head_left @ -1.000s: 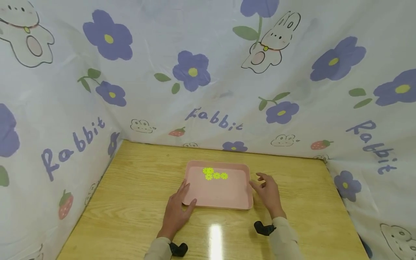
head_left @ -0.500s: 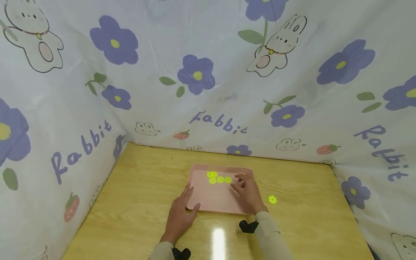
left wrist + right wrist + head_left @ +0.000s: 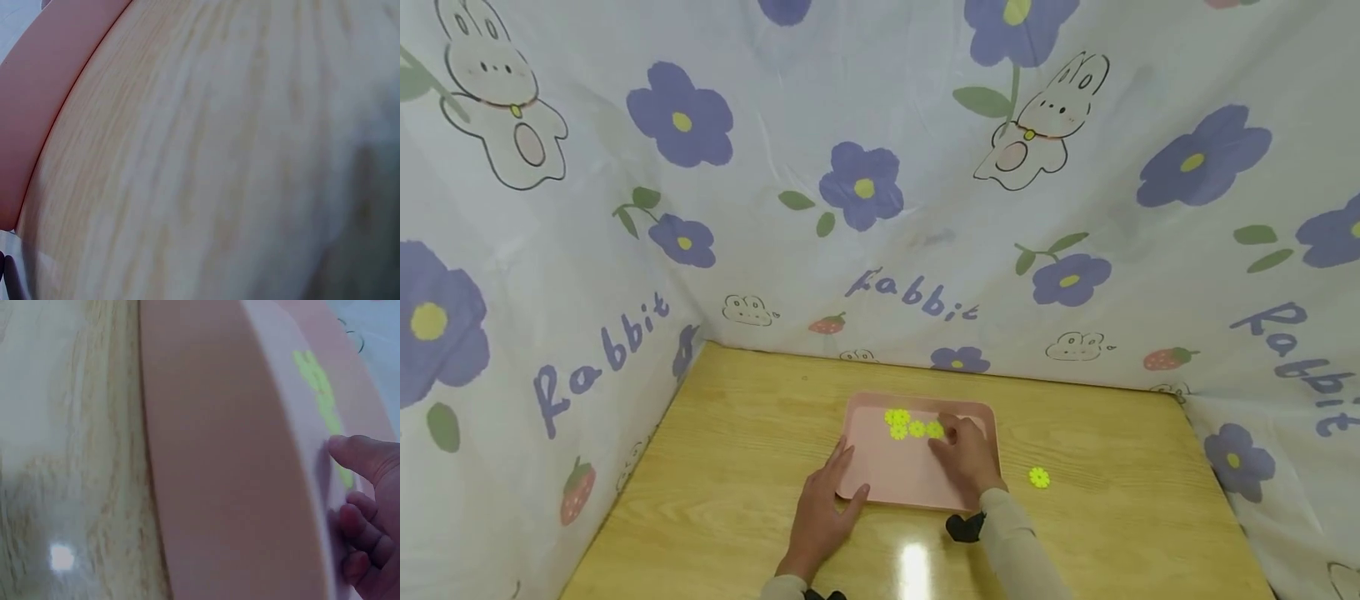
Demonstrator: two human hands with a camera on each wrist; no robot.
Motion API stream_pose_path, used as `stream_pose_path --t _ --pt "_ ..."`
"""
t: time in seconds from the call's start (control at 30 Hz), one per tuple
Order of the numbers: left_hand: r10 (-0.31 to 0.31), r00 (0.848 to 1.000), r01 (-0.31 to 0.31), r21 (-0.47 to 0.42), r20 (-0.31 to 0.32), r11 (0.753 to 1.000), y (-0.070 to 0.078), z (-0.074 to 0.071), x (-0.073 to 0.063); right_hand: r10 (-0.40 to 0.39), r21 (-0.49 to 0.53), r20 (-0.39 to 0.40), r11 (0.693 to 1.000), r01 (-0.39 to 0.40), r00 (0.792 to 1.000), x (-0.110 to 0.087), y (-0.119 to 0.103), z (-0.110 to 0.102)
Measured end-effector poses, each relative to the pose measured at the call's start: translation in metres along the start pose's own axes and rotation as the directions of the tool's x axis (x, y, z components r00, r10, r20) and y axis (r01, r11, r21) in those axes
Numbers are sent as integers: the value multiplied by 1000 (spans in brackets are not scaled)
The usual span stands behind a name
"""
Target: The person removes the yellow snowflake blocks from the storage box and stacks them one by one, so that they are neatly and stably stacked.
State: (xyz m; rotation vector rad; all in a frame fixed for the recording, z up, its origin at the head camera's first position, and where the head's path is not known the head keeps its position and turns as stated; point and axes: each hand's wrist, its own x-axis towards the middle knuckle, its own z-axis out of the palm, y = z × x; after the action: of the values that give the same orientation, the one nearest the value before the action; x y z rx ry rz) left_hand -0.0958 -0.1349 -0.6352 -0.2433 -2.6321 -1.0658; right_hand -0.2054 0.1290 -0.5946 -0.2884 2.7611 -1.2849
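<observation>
Left hand (image 3: 826, 510), fingers apart, at left of shallow pink rectangular tray (image 3: 887, 477), right hand (image 3: 967, 455) at yellow flower-shaped pieces (image 3: 917, 428) in far half, grip unclear, lone piece (image 3: 1039, 477) right on wood-grain table (image 3: 730, 450).

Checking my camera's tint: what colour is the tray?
The tray is pink, clearest in the head view.

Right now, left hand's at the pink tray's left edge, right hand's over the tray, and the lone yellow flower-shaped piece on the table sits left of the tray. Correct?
Wrong side: the head view shows the lone yellow flower-shaped piece on the table right of the pink tray. Left hand and right hand are as you say.
</observation>
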Motion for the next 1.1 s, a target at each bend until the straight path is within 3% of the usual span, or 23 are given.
stream_pose_path --t 0.33,0.77,1.1 --pt "5 1000 -5 -2 -15 1000 2 4 -3 23 -5 20 1000 -23 1000 -1 1 0" --pt "28 999 -27 16 -32 1000 -2 0 2 42 -55 -19 998 -43 999 -10 -2 -2" --pt "-10 1000 10 -6 14 1000 -1 -1 5 11 -107 -1 994 -11 1000 -18 -1 -9"
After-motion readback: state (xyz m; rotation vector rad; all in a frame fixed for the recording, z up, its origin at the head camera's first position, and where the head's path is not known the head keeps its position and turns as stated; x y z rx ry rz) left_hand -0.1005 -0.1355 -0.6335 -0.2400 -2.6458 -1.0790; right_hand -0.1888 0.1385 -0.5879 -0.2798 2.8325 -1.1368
